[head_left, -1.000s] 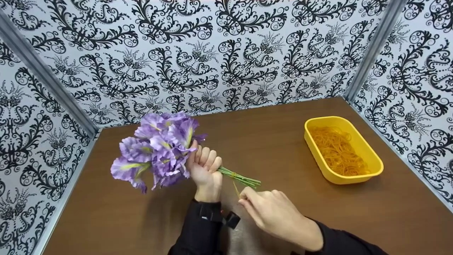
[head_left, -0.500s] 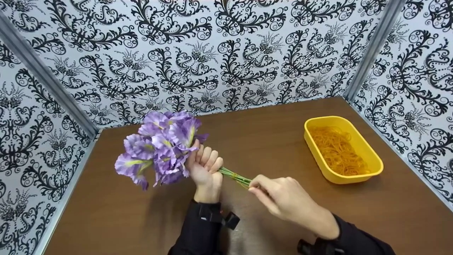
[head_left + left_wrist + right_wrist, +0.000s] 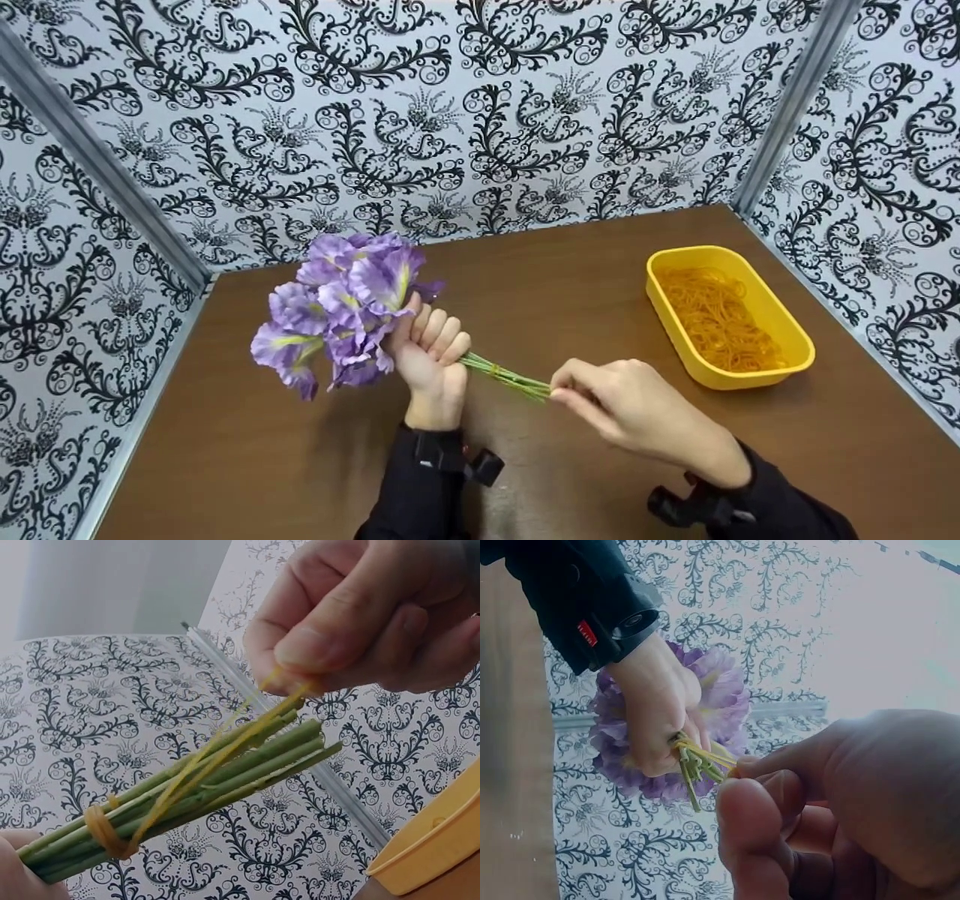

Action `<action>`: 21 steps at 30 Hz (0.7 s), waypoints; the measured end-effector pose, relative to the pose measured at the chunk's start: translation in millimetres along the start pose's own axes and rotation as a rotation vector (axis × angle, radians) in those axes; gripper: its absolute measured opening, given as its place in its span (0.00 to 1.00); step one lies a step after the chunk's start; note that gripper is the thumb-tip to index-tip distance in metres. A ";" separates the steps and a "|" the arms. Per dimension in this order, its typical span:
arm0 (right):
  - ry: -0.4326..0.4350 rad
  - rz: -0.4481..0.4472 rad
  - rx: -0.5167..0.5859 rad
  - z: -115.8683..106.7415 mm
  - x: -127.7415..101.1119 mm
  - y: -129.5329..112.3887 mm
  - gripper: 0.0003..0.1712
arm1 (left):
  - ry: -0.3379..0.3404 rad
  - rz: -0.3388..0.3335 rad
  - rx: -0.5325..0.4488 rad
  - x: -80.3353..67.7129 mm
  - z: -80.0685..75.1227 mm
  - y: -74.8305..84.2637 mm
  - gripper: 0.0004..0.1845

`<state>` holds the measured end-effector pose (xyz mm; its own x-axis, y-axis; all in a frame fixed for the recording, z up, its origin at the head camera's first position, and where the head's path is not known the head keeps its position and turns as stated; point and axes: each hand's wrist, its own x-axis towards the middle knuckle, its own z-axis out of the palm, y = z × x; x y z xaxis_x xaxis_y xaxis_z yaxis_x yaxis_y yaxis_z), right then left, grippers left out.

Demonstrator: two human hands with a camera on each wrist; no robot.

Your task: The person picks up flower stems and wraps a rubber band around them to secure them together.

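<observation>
So the left hand [image 3: 429, 352] has its grip wrapped tight around a bunch of purple fabric flowers with green plastic stems [image 3: 346, 311], fist closed on the stems just under the blooms, held up off the brown wooden bench [image 3: 585, 277] with the flower heads pointing to the back-left and the stem ends sticking out to the right. The right hand [image 3: 630, 405] sits right at the stem tips, its grip narrow: thumb and forefinger pinching a thin yellow-orange rubber band [image 3: 196, 778]. In the left wrist view you can see the band is already looped a couple of turns around the stems near the left fist, and a strand runs taut along the stems up to the pinching fingertips [image 3: 315, 649]. The right wrist view shows the same thing from the other end, band stretched from the stems toward the thumb.

Off to the right on the bench, well apart from both hands, there's a yellow oblong plastic tub [image 3: 780, 315] full of more orange rubber bands [image 3: 716, 319].

Black sleeves on both arms. There's a small red tag [image 3: 587, 633] on the left cuff with tiny writing, too small to read. Walls all round are that black-and-white swirly damask wallpaper [image 3: 480, 112].
</observation>
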<state>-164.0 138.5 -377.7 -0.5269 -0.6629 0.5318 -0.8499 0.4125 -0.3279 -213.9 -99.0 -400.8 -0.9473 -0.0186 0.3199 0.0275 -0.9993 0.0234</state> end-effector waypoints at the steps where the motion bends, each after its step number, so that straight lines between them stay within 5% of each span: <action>1: -0.004 0.003 -0.002 0.2 -0.1 0.0 0.04 | 0.012 0.002 -0.004 0.2 0.5 0.7 0.30; 21: 0.034 -0.042 -0.021 -7.5 -1.3 9.4 0.05 | 0.037 -0.109 -0.103 1.5 1.2 5.1 0.27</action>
<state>-171.2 147.9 -375.6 -0.4905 -0.6582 0.5711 -0.8706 0.3986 -0.2884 -214.8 -104.1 -399.1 -0.9541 0.0911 0.2854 -0.1074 -0.9933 -0.0420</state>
